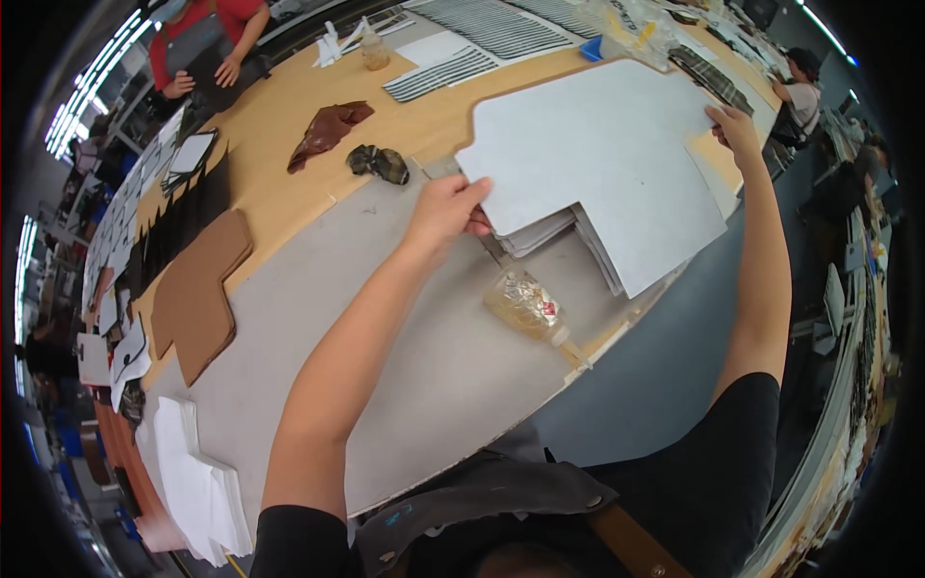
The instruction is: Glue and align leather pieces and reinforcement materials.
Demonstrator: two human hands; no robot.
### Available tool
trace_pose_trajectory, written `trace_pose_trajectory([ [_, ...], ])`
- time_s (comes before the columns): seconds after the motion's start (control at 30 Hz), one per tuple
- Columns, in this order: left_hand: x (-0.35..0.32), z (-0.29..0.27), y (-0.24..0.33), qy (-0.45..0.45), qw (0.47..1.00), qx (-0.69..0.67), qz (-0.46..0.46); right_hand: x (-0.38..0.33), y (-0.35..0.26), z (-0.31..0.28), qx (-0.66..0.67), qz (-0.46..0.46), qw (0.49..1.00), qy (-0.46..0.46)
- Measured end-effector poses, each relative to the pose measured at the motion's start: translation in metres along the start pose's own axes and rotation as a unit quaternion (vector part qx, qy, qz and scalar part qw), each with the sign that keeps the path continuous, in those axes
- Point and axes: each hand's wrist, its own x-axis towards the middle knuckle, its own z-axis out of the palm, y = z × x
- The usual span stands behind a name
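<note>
While both arms stretch forward, left hand (445, 207) and right hand (734, 125) each grip the grey sheet's (597, 154) edges.

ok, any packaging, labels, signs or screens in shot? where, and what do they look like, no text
Clear plastic bottle: lying on its side on the grey table, below the left hand; amber tint, small red-and-white label patch.
Second small bottle: upright at the far table edge; translucent, tan contents, label not discernible.
No signs or screens clearly visible.
</note>
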Motion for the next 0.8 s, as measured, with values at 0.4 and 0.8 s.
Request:
trace_pose_trajectory([
  [0.4,-0.134,-0.138,-0.067,0.342,0.896,0.260,0.111,-0.108,-0.004,0.123,0.077,-0.163,0.982,-0.049],
  [0.8,-0.212,-0.302,-0.112,0.474,0.703,0.509,0.148,-0.282,-0.084,0.177,-0.280,-0.266,0.887,-0.252],
])
